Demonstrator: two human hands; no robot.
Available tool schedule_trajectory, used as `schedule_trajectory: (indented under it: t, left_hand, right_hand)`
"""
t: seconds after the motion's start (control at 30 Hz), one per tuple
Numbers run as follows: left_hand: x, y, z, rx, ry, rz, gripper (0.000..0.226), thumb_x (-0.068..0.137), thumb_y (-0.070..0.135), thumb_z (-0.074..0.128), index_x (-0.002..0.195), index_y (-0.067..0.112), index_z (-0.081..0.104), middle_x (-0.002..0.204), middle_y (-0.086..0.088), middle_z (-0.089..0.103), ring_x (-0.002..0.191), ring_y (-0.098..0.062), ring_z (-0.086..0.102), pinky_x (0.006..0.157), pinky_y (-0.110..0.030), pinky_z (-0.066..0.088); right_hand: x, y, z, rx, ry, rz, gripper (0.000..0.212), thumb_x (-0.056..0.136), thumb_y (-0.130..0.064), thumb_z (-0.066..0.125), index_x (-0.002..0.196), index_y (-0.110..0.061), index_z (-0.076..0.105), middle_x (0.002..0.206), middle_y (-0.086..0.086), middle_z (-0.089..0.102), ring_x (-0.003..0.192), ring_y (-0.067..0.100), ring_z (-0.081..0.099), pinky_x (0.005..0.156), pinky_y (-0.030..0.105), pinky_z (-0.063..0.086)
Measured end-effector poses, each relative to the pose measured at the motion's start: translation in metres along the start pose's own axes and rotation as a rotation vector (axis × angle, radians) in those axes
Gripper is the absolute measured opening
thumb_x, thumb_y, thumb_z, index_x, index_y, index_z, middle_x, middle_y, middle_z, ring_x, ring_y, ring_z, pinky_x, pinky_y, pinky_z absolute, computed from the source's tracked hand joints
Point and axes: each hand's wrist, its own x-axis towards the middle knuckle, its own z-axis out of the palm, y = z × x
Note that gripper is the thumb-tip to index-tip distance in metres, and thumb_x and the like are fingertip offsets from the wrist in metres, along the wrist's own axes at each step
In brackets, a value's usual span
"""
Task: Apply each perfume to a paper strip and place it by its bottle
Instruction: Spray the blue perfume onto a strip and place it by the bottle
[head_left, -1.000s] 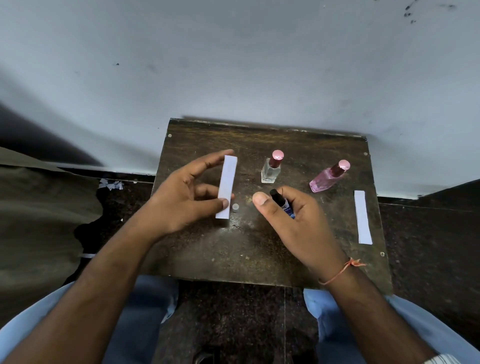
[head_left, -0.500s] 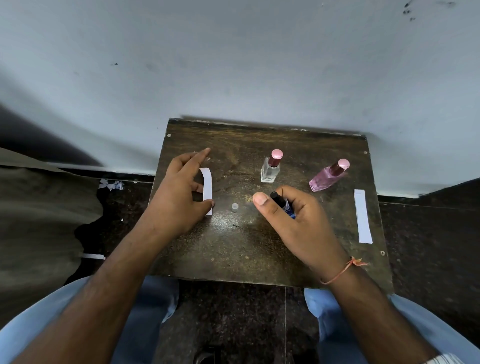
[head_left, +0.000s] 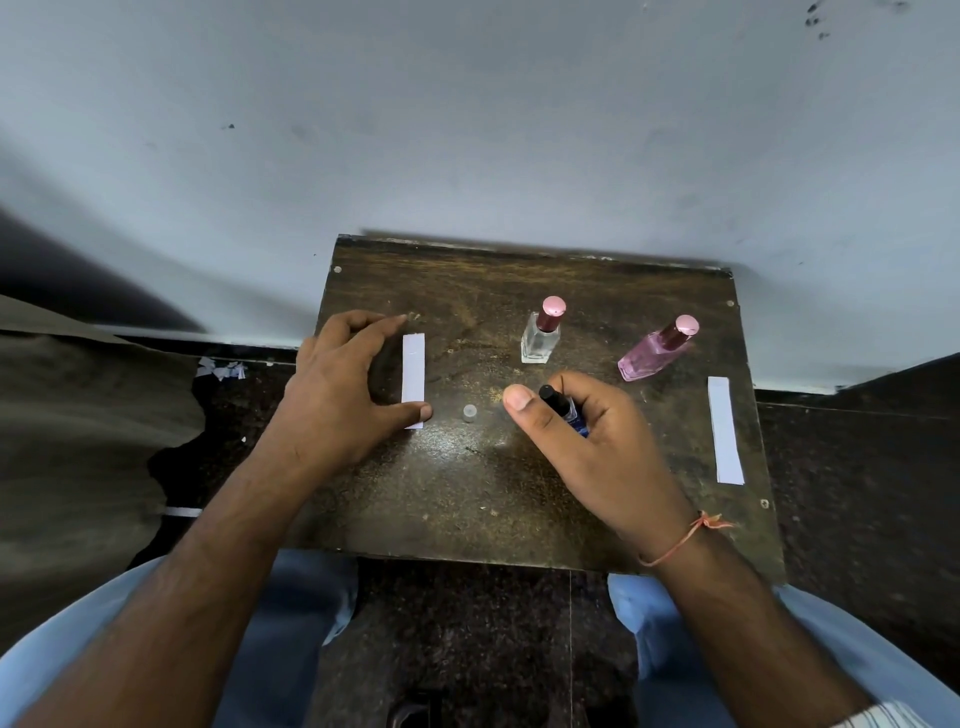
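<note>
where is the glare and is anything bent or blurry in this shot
Head view: a dull sheen sits on the dark table between the left hand and right hand; the wide lens bows the wall's base and tilts the pink bottle outward; the frame's lower corners look soft, the centre sharp.

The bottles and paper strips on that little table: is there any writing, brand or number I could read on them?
None can be read.
Clear bottle: no label shows.
Pink bottle: no label shows.
Blue bottle: mostly hidden in the right hand.
Left strip and right strip: blank.
</note>
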Motion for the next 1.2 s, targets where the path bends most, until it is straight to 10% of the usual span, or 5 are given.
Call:
schedule_trajectory:
  t: [0.37, 1.2]
  left_hand:
    - [0.0001, -0.0011, -0.002, 0.039, 0.01, -0.003, 0.051, 0.086, 0.055, 0.079, 0.134, 0.047, 0.063, 0.155, 0.008, 0.04, 0.143, -0.03, 0.039, 0.116, -0.054, 0.042]
    - [0.0001, -0.0009, 0.0034, 0.054, -0.018, 0.048, 0.047, 0.095, 0.043, 0.074, 0.14, 0.052, 0.062, 0.157, 0.008, 0.036, 0.143, -0.031, 0.034, 0.119, -0.055, 0.04]
  right_hand:
    - [0.0001, -0.0019, -0.0013, 0.014, -0.002, 0.01, 0.049, 0.092, -0.057, 0.073, 0.064, -0.025, 0.049, 0.055, -0.018, 0.041, 0.054, 0.003, 0.038, 0.057, 0.024, 0.034]
    - [0.0001, -0.0018, -0.0019, 0.017, -0.022, -0.003, 0.048, 0.093, -0.058, 0.072, 0.063, -0.028, 0.049, 0.056, -0.018, 0.041, 0.054, 0.004, 0.037, 0.056, 0.023, 0.034]
